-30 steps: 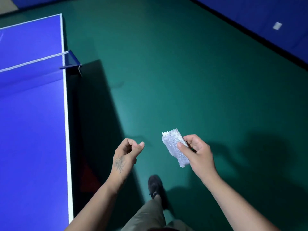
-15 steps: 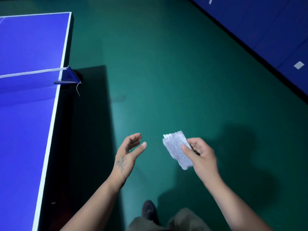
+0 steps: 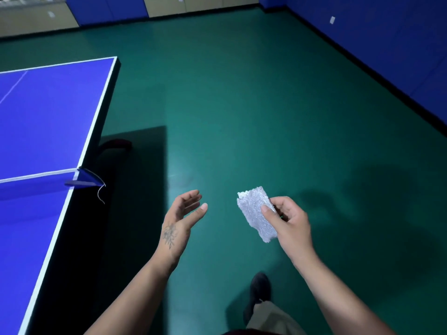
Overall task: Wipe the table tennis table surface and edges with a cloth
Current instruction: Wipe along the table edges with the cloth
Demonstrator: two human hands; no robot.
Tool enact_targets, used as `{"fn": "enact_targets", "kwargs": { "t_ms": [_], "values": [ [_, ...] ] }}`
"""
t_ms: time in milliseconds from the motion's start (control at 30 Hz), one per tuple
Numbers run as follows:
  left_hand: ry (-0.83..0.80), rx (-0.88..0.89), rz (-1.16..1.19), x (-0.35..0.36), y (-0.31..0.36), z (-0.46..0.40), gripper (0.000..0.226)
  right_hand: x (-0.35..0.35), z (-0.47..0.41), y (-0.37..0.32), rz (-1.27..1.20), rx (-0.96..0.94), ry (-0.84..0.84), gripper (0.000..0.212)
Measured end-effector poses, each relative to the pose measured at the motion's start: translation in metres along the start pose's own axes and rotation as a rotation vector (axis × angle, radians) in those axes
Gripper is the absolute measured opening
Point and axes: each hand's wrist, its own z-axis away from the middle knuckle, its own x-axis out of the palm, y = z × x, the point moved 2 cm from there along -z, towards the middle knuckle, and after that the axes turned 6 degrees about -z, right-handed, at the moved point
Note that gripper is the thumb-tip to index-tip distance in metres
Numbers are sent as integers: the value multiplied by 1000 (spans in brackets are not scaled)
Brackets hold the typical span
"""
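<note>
A blue table tennis table (image 3: 46, 131) with white edge lines fills the left side, its net (image 3: 36, 176) running across and the net post (image 3: 84, 181) jutting over the right edge. My right hand (image 3: 289, 222) pinches a folded white cloth (image 3: 256, 212) between thumb and fingers, held over the green floor to the right of the table. My left hand (image 3: 182, 221) is empty, fingers relaxed and spread, beside the cloth and apart from it. Neither hand touches the table.
Green floor (image 3: 242, 105) stretches ahead and to the right. Blue padded wall panels (image 3: 387, 44) run along the right side, beige and blue cabinets (image 3: 169, 6) along the far wall. My dark shoe (image 3: 260, 285) and trouser leg show at the bottom.
My left hand has uncurled from a loose fist to spread fingers. The view has tilted up and swung, so the table's far end and the far wall now show. The cloth stays in my right hand.
</note>
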Motion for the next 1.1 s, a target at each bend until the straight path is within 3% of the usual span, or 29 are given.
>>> {"fn": "enact_targets", "kwargs": {
  "t_ms": [233,433,633,1100],
  "values": [
    [174,3,25,14,46,-134,66,28,-184,-43,23,-25,-152,9],
    [278,-48,64,3,48,-255,67,82,-314,-56,86,-29,-278,14],
    [279,-57,95,-17,52,-416,67,148,-459,-58,141,-46,-291,13],
    [171,-60,74,-26,141,-780,51,251,-789,-102,117,-46,-187,14]
  ]
}}
